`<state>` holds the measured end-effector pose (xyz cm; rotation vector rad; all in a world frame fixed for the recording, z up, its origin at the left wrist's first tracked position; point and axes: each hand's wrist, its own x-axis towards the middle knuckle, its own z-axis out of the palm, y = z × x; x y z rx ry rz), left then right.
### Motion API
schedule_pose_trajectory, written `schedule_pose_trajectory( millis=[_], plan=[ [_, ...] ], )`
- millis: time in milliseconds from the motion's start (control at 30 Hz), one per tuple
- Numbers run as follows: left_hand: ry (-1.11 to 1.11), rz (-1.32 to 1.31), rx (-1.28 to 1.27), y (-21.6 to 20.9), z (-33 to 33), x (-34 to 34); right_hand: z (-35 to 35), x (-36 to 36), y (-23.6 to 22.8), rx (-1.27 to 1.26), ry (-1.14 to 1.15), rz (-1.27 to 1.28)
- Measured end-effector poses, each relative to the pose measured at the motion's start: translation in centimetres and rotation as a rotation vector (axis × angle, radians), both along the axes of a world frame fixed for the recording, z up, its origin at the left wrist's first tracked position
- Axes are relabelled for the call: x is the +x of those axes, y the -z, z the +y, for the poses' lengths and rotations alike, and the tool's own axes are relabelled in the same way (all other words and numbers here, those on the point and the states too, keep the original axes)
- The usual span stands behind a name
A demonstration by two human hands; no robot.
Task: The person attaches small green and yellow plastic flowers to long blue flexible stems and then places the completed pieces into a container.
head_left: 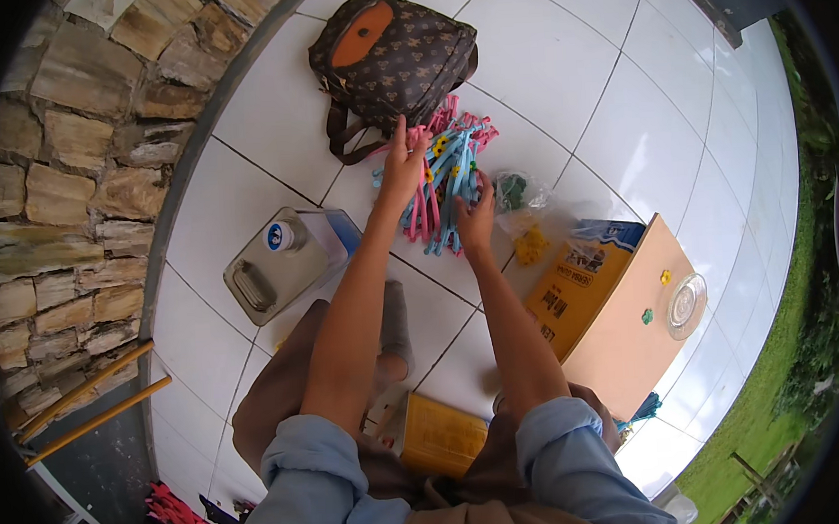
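A loose pile of slim pink and light-blue strips (448, 180), some bearing small yellow flowers, lies on the floor in front of me. My left hand (403, 168) is at its upper left side, with the fingers closed round pink strip ends. At the right side of the pile, my right hand (477, 219) has its fingers bent round some blue strips. Just beyond the pile rests a brown patterned backpack (399, 59) with an orange patch. Clear plastic bags sit right of my right hand, with dark green pieces (514, 192) and yellow pieces (532, 245) in them.
A metal can (291, 259) with a white-and-blue cap stands at left. On the right, a cardboard box (622, 318) bears a clear glass dish (687, 307) and small flowers. A yellow tin (443, 436) is between my legs. The stone wall (82, 166) borders the tiled floor (611, 110).
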<state>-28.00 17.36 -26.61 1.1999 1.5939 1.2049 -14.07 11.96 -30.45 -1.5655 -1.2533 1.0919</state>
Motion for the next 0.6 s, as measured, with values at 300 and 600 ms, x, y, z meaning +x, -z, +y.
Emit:
schedule_pose_trajectory(
  millis=[300,600],
  plan=[
    [0.209,0.812,-0.247,2.4,-4.8,2.2,-1.0,-0.8,2.3,0.085,0.002,-0.399],
    [0.103,1.080,-0.141,4.5,-7.2,2.4,-1.1,-2.6,2.7,0.112,-0.128,-0.573]
  ],
)
